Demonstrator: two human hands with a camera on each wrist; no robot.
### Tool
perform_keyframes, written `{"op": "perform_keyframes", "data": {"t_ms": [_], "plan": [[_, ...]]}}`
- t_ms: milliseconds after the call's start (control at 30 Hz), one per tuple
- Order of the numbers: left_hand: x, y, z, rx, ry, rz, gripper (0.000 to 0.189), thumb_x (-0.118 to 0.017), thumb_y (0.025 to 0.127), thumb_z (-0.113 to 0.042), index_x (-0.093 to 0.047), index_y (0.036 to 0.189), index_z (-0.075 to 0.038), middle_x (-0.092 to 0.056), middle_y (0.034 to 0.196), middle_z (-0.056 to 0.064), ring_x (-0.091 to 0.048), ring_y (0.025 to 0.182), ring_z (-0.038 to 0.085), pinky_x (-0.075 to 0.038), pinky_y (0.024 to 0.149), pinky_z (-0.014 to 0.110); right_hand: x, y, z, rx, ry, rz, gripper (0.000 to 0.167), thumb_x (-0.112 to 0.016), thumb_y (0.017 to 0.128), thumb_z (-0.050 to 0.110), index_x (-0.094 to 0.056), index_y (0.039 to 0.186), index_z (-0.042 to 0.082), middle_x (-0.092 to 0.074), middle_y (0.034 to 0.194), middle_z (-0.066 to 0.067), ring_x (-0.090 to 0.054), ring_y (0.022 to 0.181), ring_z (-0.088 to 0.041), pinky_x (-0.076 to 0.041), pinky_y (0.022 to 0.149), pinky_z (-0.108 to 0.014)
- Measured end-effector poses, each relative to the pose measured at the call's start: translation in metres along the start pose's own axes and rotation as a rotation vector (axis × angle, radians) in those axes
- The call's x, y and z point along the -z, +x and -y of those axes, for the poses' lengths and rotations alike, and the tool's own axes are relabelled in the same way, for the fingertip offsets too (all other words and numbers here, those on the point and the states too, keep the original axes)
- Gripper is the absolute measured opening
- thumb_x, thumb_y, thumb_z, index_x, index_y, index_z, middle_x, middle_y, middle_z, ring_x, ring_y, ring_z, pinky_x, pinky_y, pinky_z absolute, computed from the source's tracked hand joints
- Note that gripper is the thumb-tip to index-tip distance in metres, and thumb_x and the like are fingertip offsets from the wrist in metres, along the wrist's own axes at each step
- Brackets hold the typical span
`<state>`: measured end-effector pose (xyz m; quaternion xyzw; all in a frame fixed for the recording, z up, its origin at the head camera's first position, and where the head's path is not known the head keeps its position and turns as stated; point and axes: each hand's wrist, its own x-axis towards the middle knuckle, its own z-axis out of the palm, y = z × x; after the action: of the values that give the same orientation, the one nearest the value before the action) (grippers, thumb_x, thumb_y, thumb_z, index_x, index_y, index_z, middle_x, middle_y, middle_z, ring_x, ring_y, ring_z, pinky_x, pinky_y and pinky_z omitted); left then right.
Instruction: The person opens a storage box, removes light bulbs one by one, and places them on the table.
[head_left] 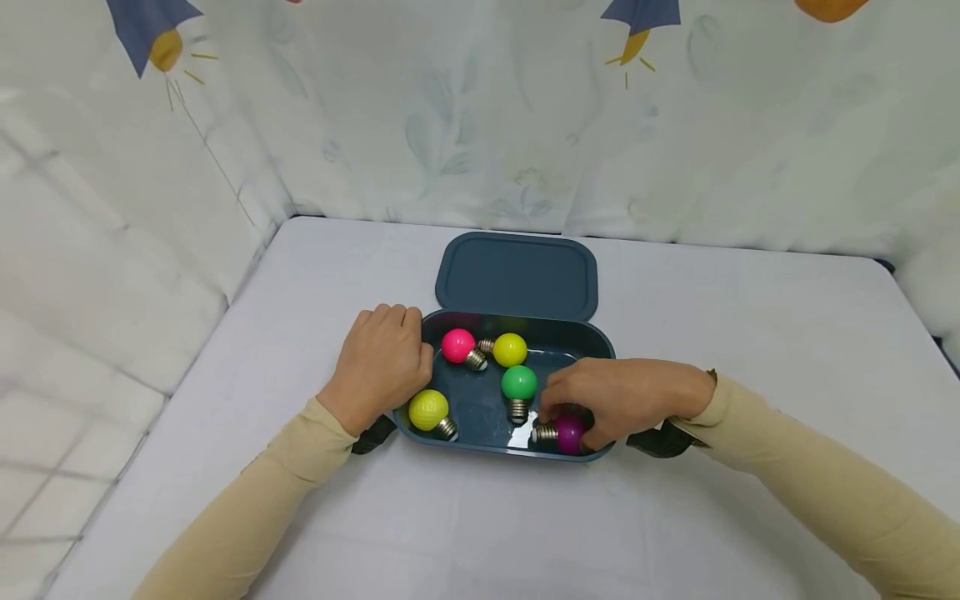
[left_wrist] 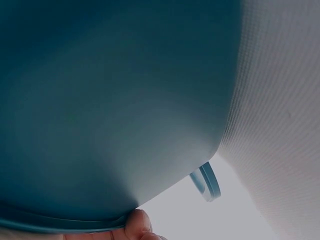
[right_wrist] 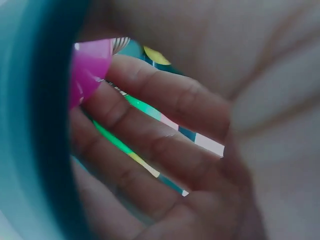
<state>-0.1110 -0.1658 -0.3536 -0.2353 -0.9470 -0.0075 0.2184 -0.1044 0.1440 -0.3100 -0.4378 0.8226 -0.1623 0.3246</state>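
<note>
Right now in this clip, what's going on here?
A person's left hand grips the left rim of a dark blue, rounded rectangular box, while the right hand holds a round purple bulb with a metal screw base in its near right corner. Also inside are a round pink bulb, a round green bulb and two round yellow bulbs. The flat, dark blue lid is off, behind the box.

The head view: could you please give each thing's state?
Storage box: open
Lid: off, behind box
Pink lightbulb: lying inside
Far yellow lightbulb: lying inside
Near yellow lightbulb: lying inside
Green lightbulb: lying inside
Purple lightbulb: inside, in right hand's grip
Left hand's grip: on box's left end
</note>
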Motion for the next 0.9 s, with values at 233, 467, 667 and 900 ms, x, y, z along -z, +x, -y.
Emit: {"op": "perform_keyframes", "data": {"t_ms": [233, 467, 667, 900], "plan": [[0.000, 0.000, 0.000, -0.024, 0.011, -0.054, 0.018, -0.054, 0.085, -0.008, -0.045, 0.070, -0.003, -0.041, 0.061, 0.009, -0.040, 0.058, 0.026, -0.028, 0.056, 0.033, 0.000, -0.003, -0.005, 0.025, 0.021, -0.026, 0.040, -0.076, 0.084, 0.007, -0.070, 0.123, 0.015, -0.068, 0.122, 0.006, -0.060, 0.112, -0.009, -0.057, 0.088, -0.023], [0.001, -0.001, 0.000, -0.033, 0.017, -0.078, 0.019, -0.053, 0.085, -0.008, -0.045, 0.069, -0.003, -0.042, 0.060, 0.009, -0.041, 0.058, 0.027, -0.028, 0.056, 0.034, -0.001, -0.003, -0.008, 0.066, 0.068, -0.067, 0.041, -0.075, 0.084, 0.008, -0.069, 0.124, 0.016, -0.068, 0.122, 0.007, -0.063, 0.108, -0.006, -0.057, 0.092, -0.025], [0.001, -0.002, -0.001, -0.013, 0.012, -0.036, 0.019, -0.053, 0.087, -0.008, -0.046, 0.071, -0.002, -0.044, 0.062, 0.010, -0.043, 0.060, 0.028, -0.031, 0.057, 0.035, -0.003, -0.006, -0.009, 0.088, 0.087, -0.123, 0.040, -0.076, 0.085, 0.010, -0.068, 0.124, 0.019, -0.068, 0.123, 0.009, -0.064, 0.110, -0.005, -0.056, 0.096, -0.026], [0.000, -0.002, -0.001, 0.011, 0.001, 0.007, 0.018, -0.053, 0.087, -0.009, -0.046, 0.072, -0.002, -0.044, 0.063, 0.011, -0.044, 0.062, 0.029, -0.033, 0.060, 0.037, -0.007, -0.009, -0.011, 0.119, 0.141, -0.176, 0.040, -0.078, 0.085, 0.011, -0.068, 0.122, 0.022, -0.069, 0.122, 0.011, -0.064, 0.109, -0.005, -0.057, 0.095, -0.026]]}}
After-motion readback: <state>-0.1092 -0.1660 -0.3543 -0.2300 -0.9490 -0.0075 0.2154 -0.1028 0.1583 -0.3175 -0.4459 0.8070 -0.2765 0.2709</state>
